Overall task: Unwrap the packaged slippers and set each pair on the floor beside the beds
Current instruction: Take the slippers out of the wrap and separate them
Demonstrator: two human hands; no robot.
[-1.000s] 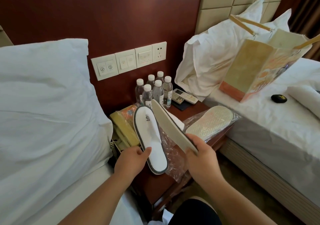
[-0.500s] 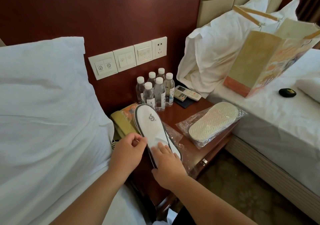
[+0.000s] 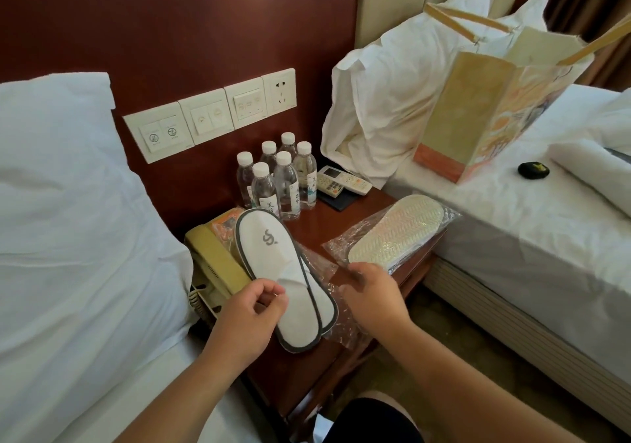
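An unwrapped pair of white slippers (image 3: 273, 258) with grey trim lies stacked on the wooden nightstand (image 3: 345, 224), partly over a yellow telephone. My left hand (image 3: 251, 312) pinches the top slipper at the edge of its upper. Crumpled clear wrapper (image 3: 322, 273) lies under and to the right of this pair. A second pair, still sealed in plastic (image 3: 397, 230), rests sole-up on the nightstand's right side. My right hand (image 3: 372, 297) hovers at the near end of that package, fingers blurred; whether it grips the plastic is unclear.
Several water bottles (image 3: 276, 179) and a remote (image 3: 341, 181) stand at the back of the nightstand. The telephone (image 3: 213, 261) sits at its left. White beds flank it; a paper bag (image 3: 478, 118) and a black object (image 3: 533, 170) are on the right bed. Carpeted floor (image 3: 444, 333) lies between.
My right hand laid its slipper down onto the other one, then let go and moved right to the sealed package. My left hand stays on the stacked pair.
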